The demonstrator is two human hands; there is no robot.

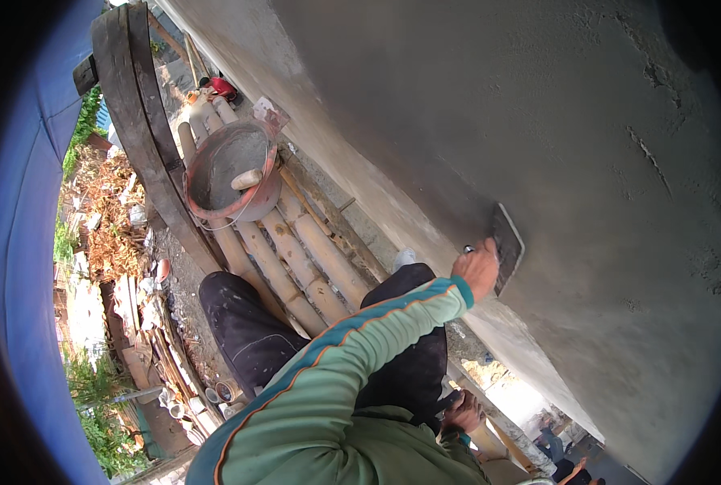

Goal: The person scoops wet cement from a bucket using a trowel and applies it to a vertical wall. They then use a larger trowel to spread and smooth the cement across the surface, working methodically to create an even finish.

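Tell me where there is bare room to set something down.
Bare bamboo poles between the bucket and the knees, though rounded, with gaps. Crowded: beyond the bucket, by a red item; at the wall, where the left hand holds a trowel.

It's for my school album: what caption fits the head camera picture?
A left hand holds a trowel against the grey wall, with a bucket on bamboo poles.

Sunlit debris (116, 230) lies beyond bamboo poles (325, 250).
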